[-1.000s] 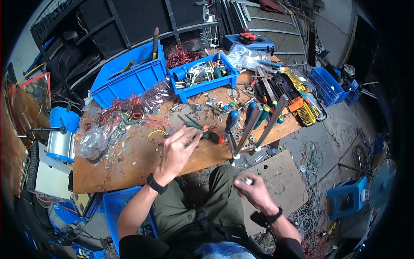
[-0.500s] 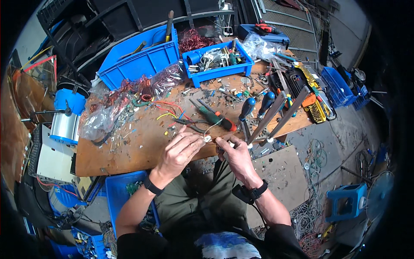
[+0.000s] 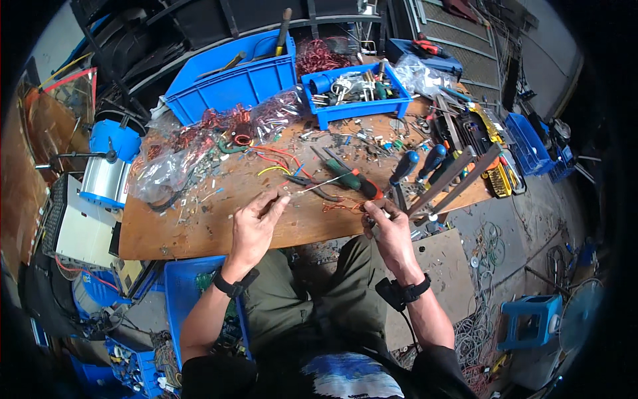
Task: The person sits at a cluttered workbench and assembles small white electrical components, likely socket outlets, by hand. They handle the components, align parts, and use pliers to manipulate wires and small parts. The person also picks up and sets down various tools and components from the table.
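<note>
The bench (image 3: 219, 223) is the landmark: a worn wooden top strewn with wire scraps and small parts. At its near edge, left of centre, the left hand (image 3: 254, 226) rests with fingers curled together, thumb and forefinger pinched on the end of a thin pale wire (image 3: 319, 184). The wire runs up and to the right from that pinch, over the bench top, toward the pliers (image 3: 345, 178), which have green and orange grips and lie near the middle of the bench.

The right hand (image 3: 389, 229) sits at the near edge too, right of centre, its fingers bunched closed around something small at its tips; what it grips is too small to tell. Both wrists wear dark bands.

Just right of that hand, two blue-handled screwdrivers (image 3: 417, 163) stand in a rack (image 3: 452, 179) at the right end of the bench. At the far edge a small blue bin (image 3: 355, 93) holds metal parts, and a larger blue bin (image 3: 229, 76) stands to its left. Clear bags (image 3: 179, 156) of copper wire lie on the left part of the bench, in front of the larger bin. A blue and silver motor (image 3: 109, 163) sits off the left end of the bench.
</note>
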`<action>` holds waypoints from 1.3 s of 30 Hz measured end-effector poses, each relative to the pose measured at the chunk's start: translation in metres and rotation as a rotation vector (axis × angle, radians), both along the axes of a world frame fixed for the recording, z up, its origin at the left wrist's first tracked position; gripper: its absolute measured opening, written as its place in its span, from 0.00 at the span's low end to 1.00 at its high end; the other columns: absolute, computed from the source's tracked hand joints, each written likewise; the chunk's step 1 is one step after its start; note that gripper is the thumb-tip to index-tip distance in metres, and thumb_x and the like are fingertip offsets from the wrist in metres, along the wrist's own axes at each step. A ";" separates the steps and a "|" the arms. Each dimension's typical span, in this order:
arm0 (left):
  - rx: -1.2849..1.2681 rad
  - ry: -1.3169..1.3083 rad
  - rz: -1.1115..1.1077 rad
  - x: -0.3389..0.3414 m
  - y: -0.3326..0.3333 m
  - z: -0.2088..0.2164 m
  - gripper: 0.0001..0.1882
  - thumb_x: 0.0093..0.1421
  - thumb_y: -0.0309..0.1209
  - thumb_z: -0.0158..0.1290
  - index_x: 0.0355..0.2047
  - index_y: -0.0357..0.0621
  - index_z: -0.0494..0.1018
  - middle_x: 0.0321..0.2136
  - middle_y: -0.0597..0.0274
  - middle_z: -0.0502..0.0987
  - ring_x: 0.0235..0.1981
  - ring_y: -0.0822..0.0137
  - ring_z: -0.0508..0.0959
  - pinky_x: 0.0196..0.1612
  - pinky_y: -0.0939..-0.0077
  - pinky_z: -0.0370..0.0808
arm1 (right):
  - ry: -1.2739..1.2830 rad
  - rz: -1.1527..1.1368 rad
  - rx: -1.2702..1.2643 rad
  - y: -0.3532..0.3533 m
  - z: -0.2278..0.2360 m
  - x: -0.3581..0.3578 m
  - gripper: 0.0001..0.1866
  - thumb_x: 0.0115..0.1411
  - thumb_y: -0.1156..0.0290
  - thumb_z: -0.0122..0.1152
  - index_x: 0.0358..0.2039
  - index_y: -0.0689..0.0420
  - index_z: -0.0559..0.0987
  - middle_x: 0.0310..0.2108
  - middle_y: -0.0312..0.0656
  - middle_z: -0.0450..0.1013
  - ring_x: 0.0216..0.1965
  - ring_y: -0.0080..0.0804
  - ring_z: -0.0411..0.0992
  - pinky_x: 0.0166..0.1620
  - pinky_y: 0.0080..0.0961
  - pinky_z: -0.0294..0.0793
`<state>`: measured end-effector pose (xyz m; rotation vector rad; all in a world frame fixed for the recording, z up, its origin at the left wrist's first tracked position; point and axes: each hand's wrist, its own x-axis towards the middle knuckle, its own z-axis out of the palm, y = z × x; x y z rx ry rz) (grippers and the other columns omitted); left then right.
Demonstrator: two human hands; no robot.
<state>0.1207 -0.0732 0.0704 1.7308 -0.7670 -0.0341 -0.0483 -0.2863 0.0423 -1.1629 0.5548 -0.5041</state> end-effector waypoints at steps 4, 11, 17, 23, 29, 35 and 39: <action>-0.309 0.172 0.044 0.022 0.017 0.004 0.11 0.71 0.29 0.56 0.46 0.34 0.81 0.39 0.60 0.84 0.42 0.69 0.84 0.51 0.69 0.82 | -0.008 0.009 0.042 0.003 -0.002 0.002 0.10 0.68 0.65 0.65 0.35 0.58 0.78 0.26 0.33 0.73 0.26 0.21 0.71 0.30 0.21 0.70; -0.731 0.235 0.202 0.076 0.082 0.015 0.13 0.76 0.31 0.47 0.52 0.35 0.74 0.47 0.54 0.80 0.49 0.59 0.82 0.57 0.56 0.82 | 0.023 -0.030 0.049 0.010 -0.010 0.005 0.09 0.69 0.65 0.65 0.36 0.58 0.78 0.26 0.33 0.73 0.26 0.20 0.71 0.29 0.21 0.69; -0.717 0.256 0.322 0.108 0.131 -0.020 0.15 0.76 0.32 0.47 0.56 0.35 0.71 0.50 0.55 0.78 0.52 0.61 0.80 0.59 0.58 0.81 | 0.071 -0.020 0.000 0.012 -0.014 0.015 0.10 0.69 0.64 0.65 0.37 0.58 0.79 0.27 0.33 0.74 0.26 0.20 0.70 0.30 0.22 0.68; -0.729 0.382 0.243 0.124 0.160 -0.075 0.16 0.74 0.32 0.51 0.56 0.35 0.68 0.51 0.51 0.77 0.53 0.58 0.80 0.59 0.59 0.80 | 0.075 0.034 0.005 0.024 -0.006 0.030 0.08 0.69 0.64 0.63 0.36 0.53 0.79 0.33 0.30 0.74 0.34 0.18 0.71 0.34 0.22 0.70; -0.719 0.316 0.403 0.126 0.199 -0.069 0.09 0.73 0.30 0.53 0.48 0.40 0.71 0.43 0.62 0.78 0.41 0.72 0.80 0.50 0.72 0.80 | 0.072 0.047 0.011 0.040 -0.003 0.043 0.08 0.70 0.64 0.63 0.36 0.54 0.79 0.30 0.29 0.73 0.29 0.17 0.70 0.32 0.19 0.69; -0.416 0.154 0.451 0.117 0.217 -0.105 0.05 0.70 0.22 0.54 0.45 0.40 0.71 0.40 0.65 0.80 0.43 0.77 0.77 0.48 0.79 0.75 | 0.087 0.103 0.007 0.050 -0.006 0.056 0.07 0.69 0.64 0.64 0.37 0.54 0.80 0.30 0.30 0.74 0.30 0.19 0.73 0.31 0.19 0.70; 0.044 -0.110 0.475 0.096 0.207 -0.095 0.08 0.68 0.27 0.58 0.45 0.37 0.79 0.42 0.52 0.85 0.45 0.58 0.85 0.49 0.68 0.78 | 0.108 0.092 -0.002 0.063 0.003 0.062 0.08 0.70 0.65 0.63 0.36 0.54 0.80 0.28 0.31 0.75 0.28 0.19 0.72 0.31 0.19 0.70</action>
